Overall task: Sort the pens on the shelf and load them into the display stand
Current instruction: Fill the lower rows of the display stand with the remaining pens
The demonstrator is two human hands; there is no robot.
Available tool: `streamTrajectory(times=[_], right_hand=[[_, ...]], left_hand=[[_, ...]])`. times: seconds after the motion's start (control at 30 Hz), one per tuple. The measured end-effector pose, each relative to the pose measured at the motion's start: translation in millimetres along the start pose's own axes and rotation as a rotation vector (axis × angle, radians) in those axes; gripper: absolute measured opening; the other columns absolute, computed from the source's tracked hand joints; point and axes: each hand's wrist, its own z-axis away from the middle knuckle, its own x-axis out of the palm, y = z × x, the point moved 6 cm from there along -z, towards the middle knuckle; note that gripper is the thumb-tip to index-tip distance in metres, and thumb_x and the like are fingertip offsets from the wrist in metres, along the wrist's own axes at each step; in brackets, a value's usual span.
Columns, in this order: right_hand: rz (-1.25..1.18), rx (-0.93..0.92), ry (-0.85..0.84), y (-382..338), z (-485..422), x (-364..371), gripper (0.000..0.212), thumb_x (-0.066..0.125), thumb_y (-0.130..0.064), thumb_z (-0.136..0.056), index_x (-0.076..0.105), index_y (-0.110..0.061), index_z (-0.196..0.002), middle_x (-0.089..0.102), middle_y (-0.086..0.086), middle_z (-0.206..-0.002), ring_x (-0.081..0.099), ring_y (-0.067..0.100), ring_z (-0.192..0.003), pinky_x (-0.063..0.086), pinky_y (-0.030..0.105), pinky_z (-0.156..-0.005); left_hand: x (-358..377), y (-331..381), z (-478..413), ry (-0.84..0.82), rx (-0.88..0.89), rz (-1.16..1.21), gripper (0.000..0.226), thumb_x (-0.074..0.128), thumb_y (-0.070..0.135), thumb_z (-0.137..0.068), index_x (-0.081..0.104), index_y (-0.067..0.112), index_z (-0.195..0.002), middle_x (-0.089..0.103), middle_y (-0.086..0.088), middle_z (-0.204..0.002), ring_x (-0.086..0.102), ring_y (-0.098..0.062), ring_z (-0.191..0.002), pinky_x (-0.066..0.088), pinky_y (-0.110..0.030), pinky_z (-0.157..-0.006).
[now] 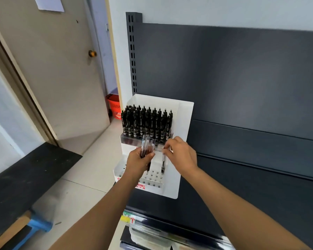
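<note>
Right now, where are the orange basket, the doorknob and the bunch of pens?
orange basket (114,107): head view, its mesh side.
doorknob (92,53): head view, the round knob's face.
bunch of pens (144,147): head view, the clear barrels midway up.

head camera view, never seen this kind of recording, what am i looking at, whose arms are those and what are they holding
There is no machine here. The picture comes from one wide-angle camera worn on a person's head, looking forward and down, so the two arms reaching in from below are that person's own. A white display stand stands against a dark shelf unit. Its upper tier is packed with upright black pens. The lower tier is a tray of small holes, most of them showing empty. The left hand grips a bundle of clear pens. The right hand pinches a single pen, held upright with its lower end at the holed tier. Left of the shelving are a door and an orange basket on the floor.
</note>
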Motion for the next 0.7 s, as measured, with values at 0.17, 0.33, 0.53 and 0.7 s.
streamTrajectory(times=[0.17, 0.33, 0.53, 0.7], right_hand=[[-0.116, 0.014, 0.044, -10.9, -5.5, -9.1, 0.022, 0.048, -0.034, -0.097, 0.064, -0.023, -0.109, 0.058, -0.006, -0.109, 0.058, 0.014, -0.094, 0.048, 0.030, -0.075], [-0.382, 0.002, -0.047, -31.5, -18.4, -11.4, 0.020, 0.057, -0.025, -0.094, 0.067, -0.017, -0.108, 0.063, -0.004, -0.099, 0.059, 0.012, -0.090, 0.050, 0.029, -0.084], [-0.561, 0.113, 0.001, -31.5, -27.5, -17.6, 0.012, 0.060, -0.017, -0.091, 0.070, -0.012, -0.087, 0.058, -0.010, -0.066, 0.055, 0.008, -0.063, 0.053, 0.030, -0.069], [-0.238, -0.049, -0.008, -35.4, -31.2, -23.7, 0.020, 0.052, -0.021, -0.096, 0.069, -0.011, -0.099, 0.064, 0.003, -0.094, 0.060, 0.018, -0.085, 0.051, 0.035, -0.081]], left_hand=[[-4.5, -0.9, -3.6, -0.008, 0.002, 0.035, 0.008, 0.064, 0.000, -0.085, 0.059, 0.006, -0.088, 0.048, 0.000, -0.060, 0.041, -0.005, -0.042, 0.033, -0.015, -0.038], [-1.8, 2.0, -6.1, -0.045, 0.022, 0.026, 0.011, 0.064, -0.001, -0.084, 0.059, 0.009, -0.083, 0.045, 0.006, -0.047, 0.037, -0.007, -0.039, 0.034, -0.018, -0.039], [-3.4, 13.0, -8.4, -0.007, 0.107, -0.036, 0.009, 0.066, 0.007, -0.085, 0.060, 0.014, -0.082, 0.045, -0.003, -0.054, 0.038, -0.014, -0.045, 0.036, -0.025, -0.045], [-8.0, 13.9, -8.6, -0.030, 0.103, 0.033, 0.013, 0.050, 0.027, -0.096, 0.047, 0.017, -0.089, 0.037, 0.002, -0.066, 0.028, -0.008, -0.052, 0.025, -0.019, -0.044]])
